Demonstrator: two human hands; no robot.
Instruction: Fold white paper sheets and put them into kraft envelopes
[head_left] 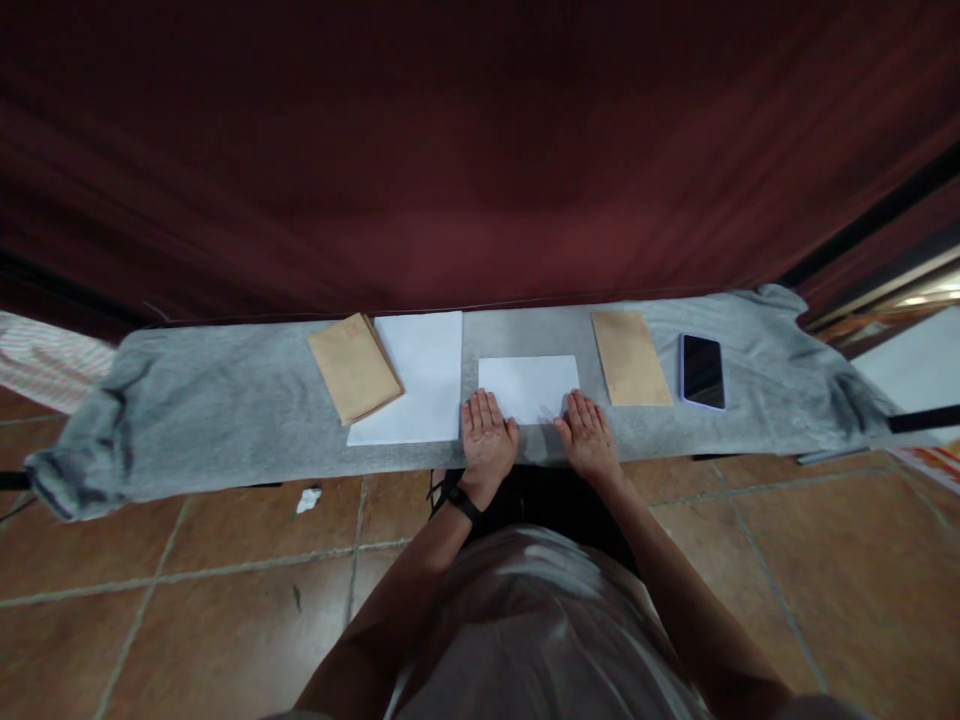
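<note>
A white sheet of paper [528, 385] lies in front of me on the grey cloth. My left hand [487, 435] rests flat at its lower left corner, fingers stretched out. At the lower right corner my right hand [589, 434] also lies flat, with the thumb apart from the fingers. Neither hand grips anything. To the left is larger white paper [427, 375], partly covered by brown envelopes [354, 368] that lie at a slant. Another brown envelope [632, 358] lies right of the small sheet.
A phone [703, 371] with a purple edge lies at the right. The grey cloth [225, 410] covers a long narrow table, bunched at both ends. A dark red curtain [465, 180] hangs behind it. A crumpled white scrap [308, 499] is on the tiled floor [247, 600].
</note>
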